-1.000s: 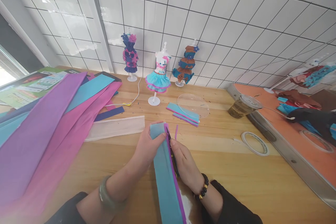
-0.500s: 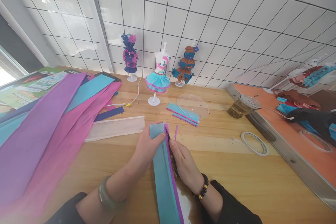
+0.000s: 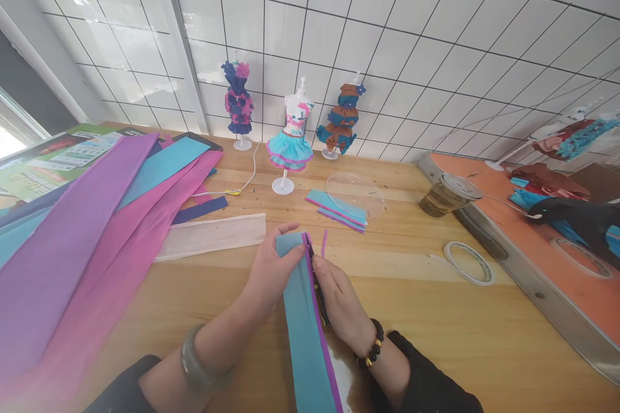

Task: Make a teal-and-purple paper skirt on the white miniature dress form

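A long turquoise strip (image 3: 306,335) with a purple edge, of crepe paper or thin cloth, runs from below the frame up to my left hand (image 3: 276,264). My left thumb presses on its upper end, with the fingers around the far side and one fingertip sticking out beyond. Dark scissors (image 3: 320,297) lie along the purple edge, held in my right hand (image 3: 343,303); their blades are near my left thumb, and the handles are mostly hidden by the fingers. Just beyond them is a thin purple offcut (image 3: 324,243) on the wooden table (image 3: 411,335).
Small mannequins in dresses, one in a turquoise skirt (image 3: 289,148), stand along the tiled wall. Edged turquoise pieces (image 3: 336,208) lie beside a clear plastic lid (image 3: 355,195). Purple and pink sheets (image 3: 87,245) cover the left. A drink cup (image 3: 448,195) and tape roll (image 3: 469,263) are right.
The strip's upper end has shifted slightly towards me, and a left fingertip now sticks out further beyond it. My right hand with the scissors has hardly moved.
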`<control>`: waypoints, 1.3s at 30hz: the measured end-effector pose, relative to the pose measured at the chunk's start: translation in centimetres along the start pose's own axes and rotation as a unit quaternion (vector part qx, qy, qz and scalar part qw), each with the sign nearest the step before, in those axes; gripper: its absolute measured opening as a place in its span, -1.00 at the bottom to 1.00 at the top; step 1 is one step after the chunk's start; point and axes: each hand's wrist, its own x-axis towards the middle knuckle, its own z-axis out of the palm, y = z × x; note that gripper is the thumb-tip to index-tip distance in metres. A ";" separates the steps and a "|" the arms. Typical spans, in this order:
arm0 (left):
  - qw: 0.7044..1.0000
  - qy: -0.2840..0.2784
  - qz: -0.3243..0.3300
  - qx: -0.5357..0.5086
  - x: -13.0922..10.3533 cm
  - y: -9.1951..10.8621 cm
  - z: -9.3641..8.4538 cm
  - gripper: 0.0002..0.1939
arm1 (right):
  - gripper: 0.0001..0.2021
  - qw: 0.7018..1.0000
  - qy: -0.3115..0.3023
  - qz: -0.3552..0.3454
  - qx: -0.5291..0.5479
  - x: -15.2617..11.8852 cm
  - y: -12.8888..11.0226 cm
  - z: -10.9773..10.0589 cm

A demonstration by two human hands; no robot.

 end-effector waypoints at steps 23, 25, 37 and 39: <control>1.000 -0.013 -0.003 -0.008 0.0 0.5 0.0 -0.57 | -0.64 1.000 -0.008 0.004 -0.017 0.1 0.1 -0.1; 1.000 -0.009 0.011 0.002 0.1 0.5 0.0 -0.59 | -0.64 1.000 -0.014 0.004 -0.019 0.1 0.1 -0.1; 0.999 -0.015 0.022 0.025 -0.2 0.3 0.1 -0.60 | -0.66 1.000 0.006 -0.015 -0.013 0.2 0.5 -0.1; 0.999 -0.017 0.021 0.024 -0.2 0.3 0.1 -0.59 | -0.66 1.000 0.009 -0.015 -0.019 0.2 0.4 -0.1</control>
